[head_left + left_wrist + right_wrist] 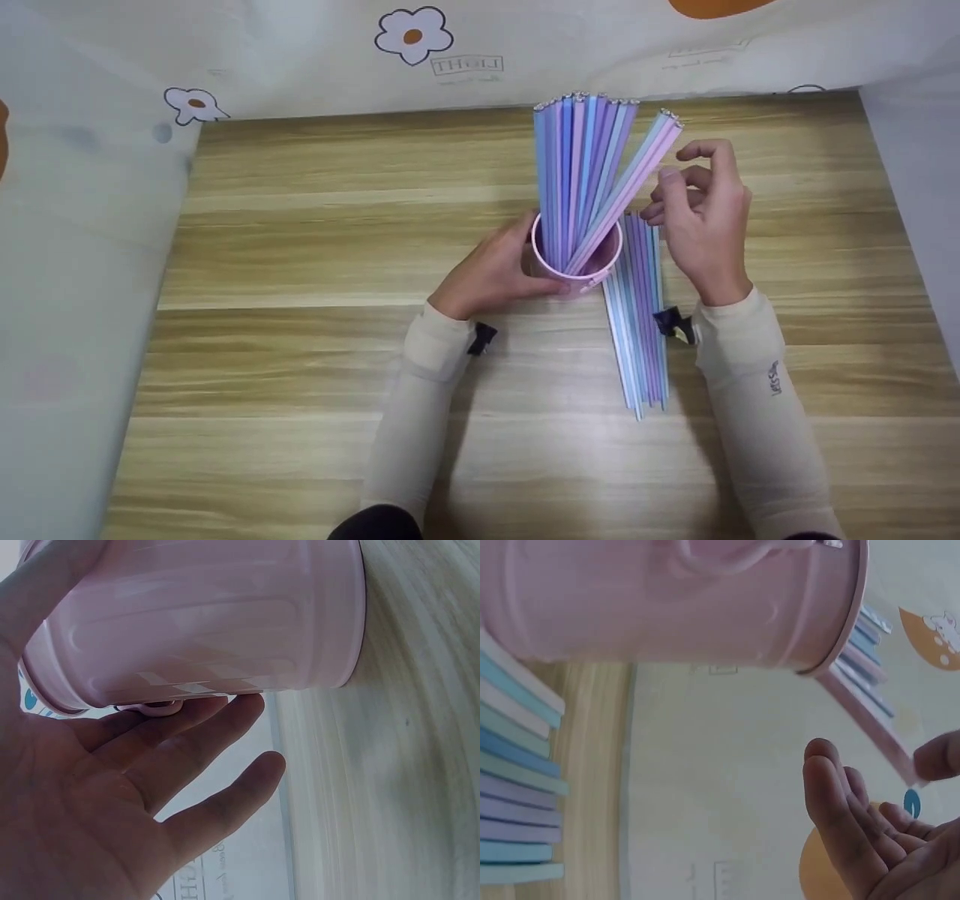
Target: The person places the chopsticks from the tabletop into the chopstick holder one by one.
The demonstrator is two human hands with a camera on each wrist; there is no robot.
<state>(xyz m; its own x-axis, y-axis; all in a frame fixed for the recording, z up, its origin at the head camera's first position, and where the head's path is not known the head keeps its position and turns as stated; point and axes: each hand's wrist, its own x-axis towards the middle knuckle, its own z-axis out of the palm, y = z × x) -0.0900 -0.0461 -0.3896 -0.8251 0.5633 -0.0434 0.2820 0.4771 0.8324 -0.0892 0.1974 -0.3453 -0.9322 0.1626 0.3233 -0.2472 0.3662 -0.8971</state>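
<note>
My left hand (pixel 487 268) holds a small pink bucket (pixel 202 615) from its left side, thumb at the near side and fingers at the far side. Many slim pastel sticks (pixel 574 165) with silvery tops stand in it, and a few pink and mint ones (pixel 634 180) lean apart to the right. My right hand (pixel 709 217) hovers to the right of these leaning sticks, fingers loosely bent. In the right wrist view a fingertip (pixel 939 757) overlaps the end of a pink stick. Nothing shows gripped in that hand.
More pastel sticks (pixel 637 322) lie side by side on the wooden table (pixel 300 300), right of the bucket and partly under my right wrist. A pale sheet with flower prints (pixel 412 36) hangs along the table's far edge. Black clips (pixel 484 339) sit at both wrists.
</note>
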